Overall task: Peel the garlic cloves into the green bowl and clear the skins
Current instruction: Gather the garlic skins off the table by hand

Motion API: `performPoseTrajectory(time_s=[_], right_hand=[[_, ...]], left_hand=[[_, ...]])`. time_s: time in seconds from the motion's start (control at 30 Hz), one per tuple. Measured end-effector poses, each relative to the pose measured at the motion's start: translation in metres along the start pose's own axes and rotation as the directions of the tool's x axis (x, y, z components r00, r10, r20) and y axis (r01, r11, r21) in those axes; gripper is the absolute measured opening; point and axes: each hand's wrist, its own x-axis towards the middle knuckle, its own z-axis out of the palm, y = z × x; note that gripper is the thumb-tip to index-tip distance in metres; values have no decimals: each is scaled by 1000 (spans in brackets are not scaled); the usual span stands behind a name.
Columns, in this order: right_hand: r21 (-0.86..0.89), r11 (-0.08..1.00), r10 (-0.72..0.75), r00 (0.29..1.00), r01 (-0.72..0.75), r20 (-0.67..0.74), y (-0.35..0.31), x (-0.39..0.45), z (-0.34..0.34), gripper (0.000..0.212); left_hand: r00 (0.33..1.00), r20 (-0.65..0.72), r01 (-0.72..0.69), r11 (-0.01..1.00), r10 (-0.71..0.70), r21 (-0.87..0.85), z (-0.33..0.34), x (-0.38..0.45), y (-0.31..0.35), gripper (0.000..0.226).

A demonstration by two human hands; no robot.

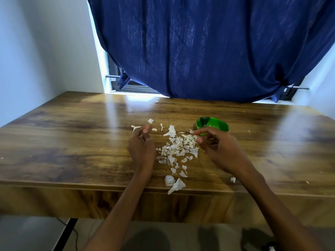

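**Peeling mostly done, skins not yet cleared**

Small round green plastic bowl [213, 124] sits on the brown wood-grain counter [72, 142], far right of centre, partly hidden behind the right hand [215, 144]. Its contents are not visible from here, so the clove count is unknown. A pile of thin white papery garlic skins [178, 147] lies between the hands, with strays toward the near edge and a few beyond the left hand [141, 145]. One pale rounded piece [169, 180] near the front edge may be an unpeeled clove or a skin; can't tell.

Left grip: fingers curled, fingertips together, possibly pinching a scrap; not clear. Right grip: fingers loosely curled at the pile's edge just before the bowl; whether it holds a clove is hidden.

Judgement: peeling looks late-stage; clearing skins is wholly left.
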Motion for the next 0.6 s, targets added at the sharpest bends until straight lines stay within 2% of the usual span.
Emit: performPoseTrajectory(time_s=[0.07, 0.2, 0.27, 0.37, 0.5, 0.6], right_hand=[[3, 1000, -14, 999, 14, 42, -11, -23, 8, 23], [-82, 994, -63, 991, 73, 117, -22, -59, 27, 52], [-120, 985, -102, 983, 121, 152, -20, -68, 41, 57], [-150, 978, -124, 982, 145, 143, -14, -72, 60, 43], [-173, 979, -90, 990, 108, 107, -16, -61, 69, 25], [-176, 979, -88, 992, 102, 86, -20, -49, 72, 19]], left_hand=[[999, -10, 31, 999, -31, -29, -2, -1, 1, 27], [997, -5, 77, 993, -78, -87, -4, -3, 4, 27], [996, -8, 93, 990, -94, -101, -5, -3, 5, 26], [994, -3, 112, 986, -113, -124, -6, -5, 6, 25], [988, -11, 148, 978, -151, -145, -6, -4, 6, 24], [987, -11, 158, 977, -161, -146, -6, -4, 6, 24]])
